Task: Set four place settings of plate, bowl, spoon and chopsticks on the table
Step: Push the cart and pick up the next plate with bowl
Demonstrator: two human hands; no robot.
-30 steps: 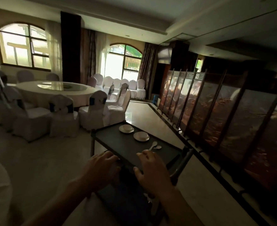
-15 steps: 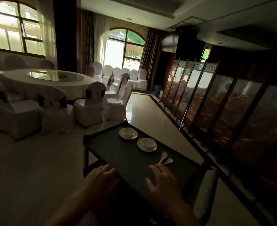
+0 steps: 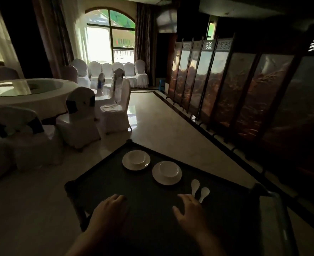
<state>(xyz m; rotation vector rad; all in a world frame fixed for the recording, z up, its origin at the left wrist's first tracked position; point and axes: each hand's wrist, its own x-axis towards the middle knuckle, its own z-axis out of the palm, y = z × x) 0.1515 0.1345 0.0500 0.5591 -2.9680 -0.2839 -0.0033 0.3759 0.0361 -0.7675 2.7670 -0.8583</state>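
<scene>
A dark serving cart (image 3: 104, 183) stands right in front of me. On its top sit two white plates, each with a white bowl in it: the far plate (image 3: 127, 166) with its bowl (image 3: 136, 158) and the near plate (image 3: 158, 179) with its bowl (image 3: 168, 169). Two white spoons (image 3: 195, 186) (image 3: 204, 193) lie side by side to the right of them. My left hand (image 3: 110, 213) lies curled on the cart's near part. My right hand (image 3: 189, 213) rests flat with fingers spread, its fingertips just short of the spoon handles. I see no chopsticks.
A round table (image 3: 41, 100) with a glass turntable stands at the left, ringed by white-covered chairs (image 3: 80, 121). More chairs line the arched window (image 3: 110, 45). A folding screen (image 3: 226, 85) runs along the right. Pale floor (image 3: 161, 126) stretches ahead.
The cart and I have rolled forward and swung right; the round table has slid to the left edge of view. The right hand's fingers have spread flatter on the cart top.
</scene>
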